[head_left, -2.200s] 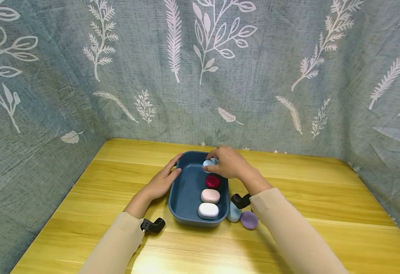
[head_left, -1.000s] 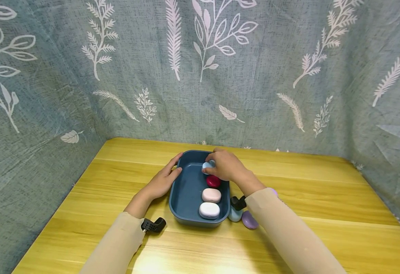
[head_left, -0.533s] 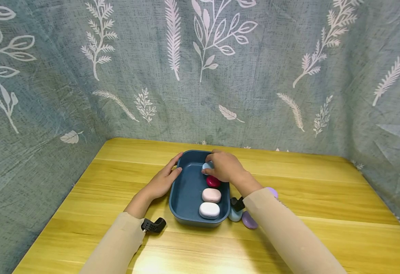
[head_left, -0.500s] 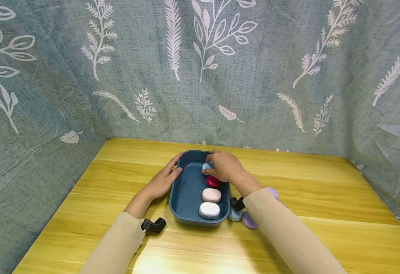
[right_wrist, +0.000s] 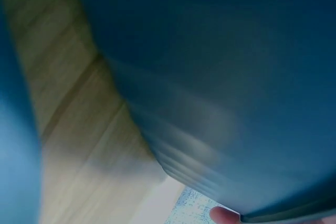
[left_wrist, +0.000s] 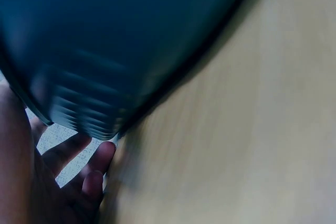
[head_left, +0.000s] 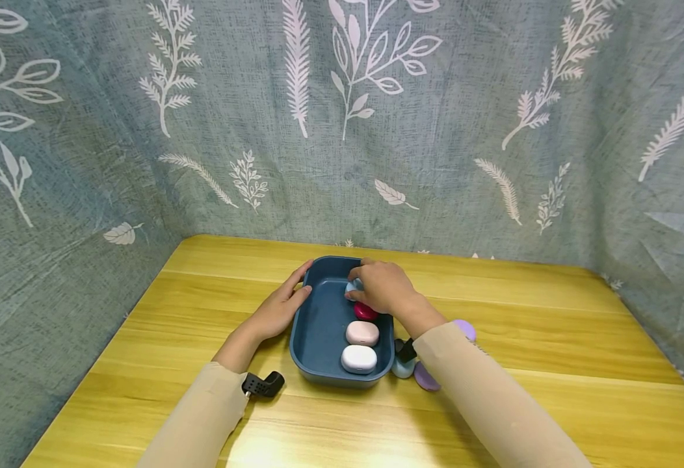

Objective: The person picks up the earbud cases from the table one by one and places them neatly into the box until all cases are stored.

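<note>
A dark blue box stands on the table. My left hand rests along its left wall, fingers fairly straight; the left wrist view shows those fingertips at the box's outer side. Inside the far right corner my right hand pinches a light blue earbud case, which the fingers partly cover. Nearer me, lined up along the right wall, lie a glossy red case, a pale pink case and a white case. The right wrist view shows mostly box wall and one fingertip.
Just outside the box's right wall lie another light blue case and a purple round case, partly hidden by my right forearm. A lilac round piece shows beyond the sleeve. A leaf-patterned curtain hangs behind the table.
My right hand has shifted slightly left and towards me with the light blue earbud case, setting it lower, near the red one. The lilac piece has come into view. The left hand stays put.
</note>
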`<state>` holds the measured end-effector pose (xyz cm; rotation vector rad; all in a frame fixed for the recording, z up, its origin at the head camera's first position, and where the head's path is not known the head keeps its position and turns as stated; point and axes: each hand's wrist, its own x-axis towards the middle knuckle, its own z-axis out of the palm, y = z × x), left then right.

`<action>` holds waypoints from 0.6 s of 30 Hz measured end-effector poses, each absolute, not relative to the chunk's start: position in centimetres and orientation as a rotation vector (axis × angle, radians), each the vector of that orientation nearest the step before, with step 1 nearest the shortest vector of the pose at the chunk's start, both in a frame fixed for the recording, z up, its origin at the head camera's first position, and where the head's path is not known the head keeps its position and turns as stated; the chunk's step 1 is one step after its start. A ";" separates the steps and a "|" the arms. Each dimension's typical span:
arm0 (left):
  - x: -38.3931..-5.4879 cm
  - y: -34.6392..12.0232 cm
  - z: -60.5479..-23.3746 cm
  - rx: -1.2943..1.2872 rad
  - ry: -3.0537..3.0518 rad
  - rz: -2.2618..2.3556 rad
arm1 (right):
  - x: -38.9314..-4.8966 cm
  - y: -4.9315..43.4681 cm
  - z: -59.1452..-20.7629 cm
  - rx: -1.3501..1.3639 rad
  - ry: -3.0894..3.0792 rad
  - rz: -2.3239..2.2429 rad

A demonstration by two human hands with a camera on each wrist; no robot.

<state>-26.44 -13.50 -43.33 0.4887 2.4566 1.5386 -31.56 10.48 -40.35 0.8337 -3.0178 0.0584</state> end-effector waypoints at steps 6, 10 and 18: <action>-26.4 -13.5 -43.3 0.485 2.457 1.538 | -31.6 10.3 -40.4 0.820 -3.021 -0.016; -26.4 -13.5 -43.2 0.476 2.466 1.525 | -31.5 10.2 -40.4 0.804 -3.030 -0.043; -26.4 -13.5 -43.3 0.476 2.463 1.530 | -31.6 10.3 -40.3 0.821 -3.012 -0.058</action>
